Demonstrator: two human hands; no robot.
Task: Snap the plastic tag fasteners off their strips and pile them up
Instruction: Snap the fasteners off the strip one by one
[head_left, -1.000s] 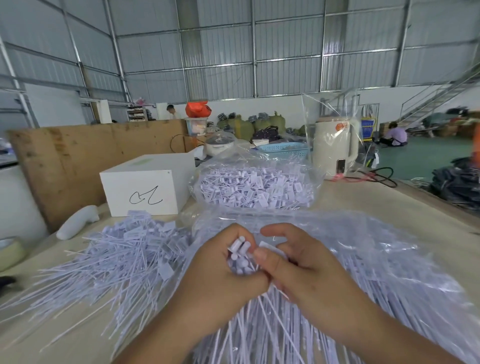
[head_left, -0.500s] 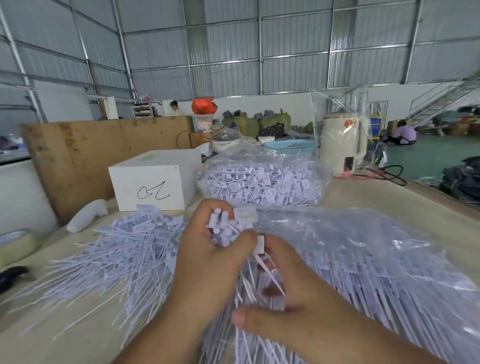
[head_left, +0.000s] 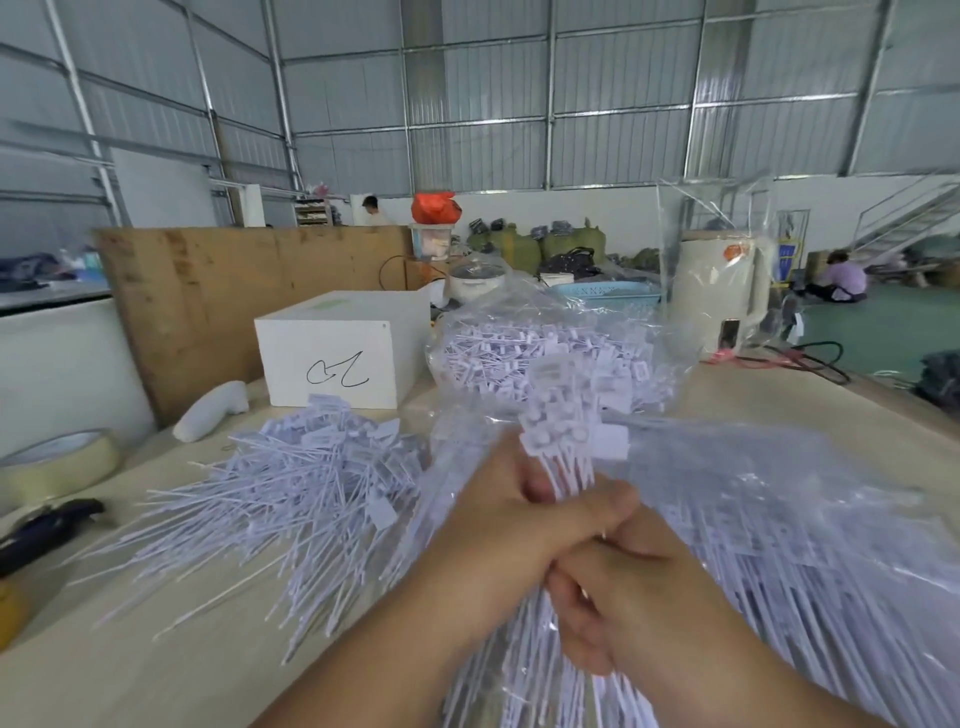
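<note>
Head view, item by item. Left hand (head_left: 511, 525): fingers curled tight round a bundle of fasteners (head_left: 569, 441), gripped approx. at the stems, tag heads fanned out above the fist. Right hand (head_left: 618, 608): lower down, fingers wrapped round the same bundle's tails, just under and touching the left. Change vs. half a sec. earlier: bundle was lifted higher and upright, heads well clear of the left fist where before they sat tucked at its fingertips; right hand slid from a loose spread below to a closed grip on the stems. Vs. one sec. earlier: both hands pinched up at the heads; by now they were stacked along the stems. Reading: prob. set for a pull or twist to part the heads from the strip; no snap visible yet. Loose pile (head_left: 291, 488): on the table (head_left: 156, 665) left of the hands, no obvious growth. Clear bag of stock (head_left: 779, 519): under and right of the hands. Second bag (head_left: 545, 358): behind, full. Misc.: white box (head_left: 337, 358), tape roll (head_left: 57, 462), kettle (head_left: 719, 296), positions unchanged allowing for camera shift.
</note>
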